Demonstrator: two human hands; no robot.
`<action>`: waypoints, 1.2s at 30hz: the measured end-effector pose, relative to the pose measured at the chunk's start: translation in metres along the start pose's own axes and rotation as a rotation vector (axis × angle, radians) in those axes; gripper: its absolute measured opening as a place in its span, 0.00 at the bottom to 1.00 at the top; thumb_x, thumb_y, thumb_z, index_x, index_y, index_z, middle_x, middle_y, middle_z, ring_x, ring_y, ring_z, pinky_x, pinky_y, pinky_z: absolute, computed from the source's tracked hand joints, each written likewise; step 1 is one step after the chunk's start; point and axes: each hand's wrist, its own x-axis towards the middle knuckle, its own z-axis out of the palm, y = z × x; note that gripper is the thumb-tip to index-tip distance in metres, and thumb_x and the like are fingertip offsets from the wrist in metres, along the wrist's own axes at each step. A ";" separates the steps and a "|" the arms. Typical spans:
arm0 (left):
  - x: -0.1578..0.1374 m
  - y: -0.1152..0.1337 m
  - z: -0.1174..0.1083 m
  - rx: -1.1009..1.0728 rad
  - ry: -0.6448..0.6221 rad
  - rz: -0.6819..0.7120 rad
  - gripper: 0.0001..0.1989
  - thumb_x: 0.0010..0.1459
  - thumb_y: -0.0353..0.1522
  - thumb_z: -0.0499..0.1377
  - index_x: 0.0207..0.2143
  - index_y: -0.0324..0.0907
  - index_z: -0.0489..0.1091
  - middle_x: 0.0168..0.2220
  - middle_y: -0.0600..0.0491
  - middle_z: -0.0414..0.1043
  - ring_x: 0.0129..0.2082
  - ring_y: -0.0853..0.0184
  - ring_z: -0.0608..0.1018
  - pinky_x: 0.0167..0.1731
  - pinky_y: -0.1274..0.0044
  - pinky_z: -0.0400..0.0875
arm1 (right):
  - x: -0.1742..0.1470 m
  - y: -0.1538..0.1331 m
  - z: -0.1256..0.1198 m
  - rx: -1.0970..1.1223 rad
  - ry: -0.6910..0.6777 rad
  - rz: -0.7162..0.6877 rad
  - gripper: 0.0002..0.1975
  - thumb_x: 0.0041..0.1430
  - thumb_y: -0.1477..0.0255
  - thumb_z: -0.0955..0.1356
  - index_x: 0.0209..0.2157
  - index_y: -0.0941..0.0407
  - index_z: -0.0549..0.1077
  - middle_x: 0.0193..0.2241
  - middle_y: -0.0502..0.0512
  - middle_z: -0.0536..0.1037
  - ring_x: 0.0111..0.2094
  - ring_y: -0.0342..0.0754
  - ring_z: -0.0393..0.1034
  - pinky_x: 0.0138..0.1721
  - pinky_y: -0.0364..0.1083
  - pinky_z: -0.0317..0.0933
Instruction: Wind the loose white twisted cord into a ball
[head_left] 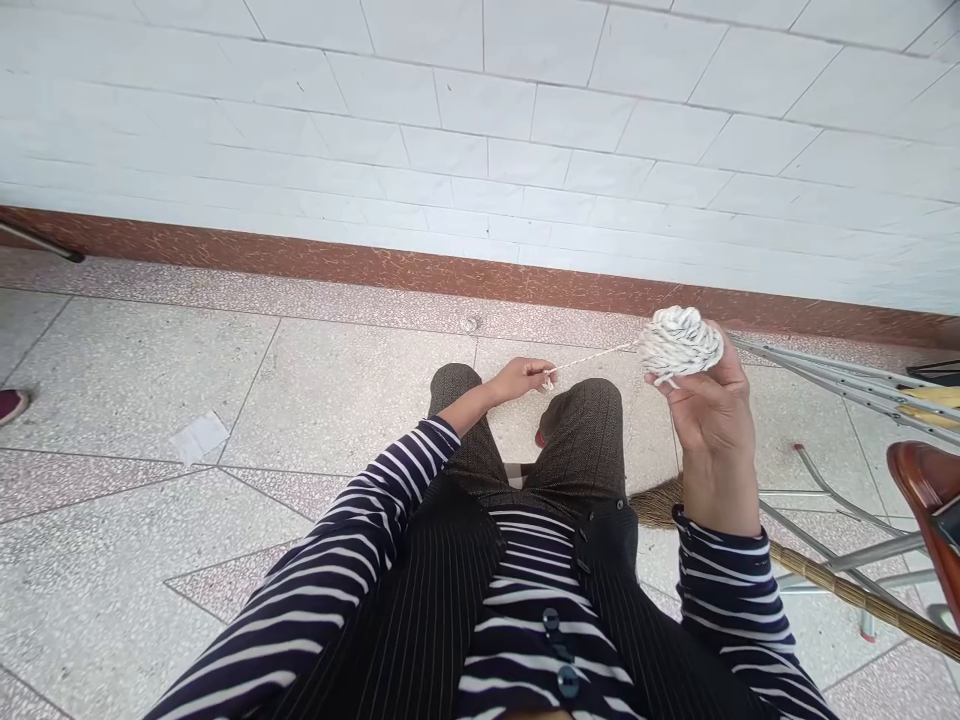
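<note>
A ball of white yarn [681, 345] with dark flecks is held up at the right by my right hand [709, 405], its fingers wrapped round the lower and far side. From the ball a single strand of yarn [592, 358] runs left, pulled nearly straight, to my left hand [521, 379]. That hand is closed in a pinch on the strand, above the gap between my knees. A short tuft of yarn hangs just below its fingertips. The fingers behind the ball are partly hidden.
A broom [832, 582] lies behind my right arm. Metal crutches [825, 375] and a chair with a brown wooden part [919, 500] stand at the right. White paper [199, 438] lies on the floor at left. The tiled wall [480, 130] rises ahead.
</note>
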 end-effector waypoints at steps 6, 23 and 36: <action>-0.005 0.008 -0.012 -0.040 0.247 -0.075 0.06 0.57 0.26 0.58 0.36 0.36 0.74 0.37 0.48 0.80 0.32 0.70 0.81 0.36 0.77 0.76 | 0.004 0.014 -0.018 0.024 0.175 0.086 0.28 0.34 0.82 0.76 0.42 0.50 0.81 0.44 0.51 0.80 0.40 0.47 0.75 0.34 0.46 0.76; -0.008 0.040 -0.046 1.006 0.446 -0.246 0.15 0.68 0.35 0.51 0.34 0.42 0.76 0.31 0.50 0.80 0.32 0.64 0.79 0.30 0.77 0.62 | -0.010 0.005 -0.020 0.032 0.231 0.015 0.30 0.32 0.82 0.77 0.43 0.51 0.81 0.46 0.52 0.80 0.40 0.48 0.76 0.33 0.47 0.75; 0.017 0.037 -0.113 0.881 0.401 -0.318 0.12 0.58 0.30 0.58 0.21 0.40 0.73 0.25 0.49 0.75 0.32 0.62 0.78 0.34 0.75 0.67 | -0.026 -0.034 -0.023 0.071 0.151 0.056 0.29 0.39 0.81 0.72 0.45 0.45 0.78 0.49 0.51 0.81 0.46 0.51 0.78 0.33 0.44 0.75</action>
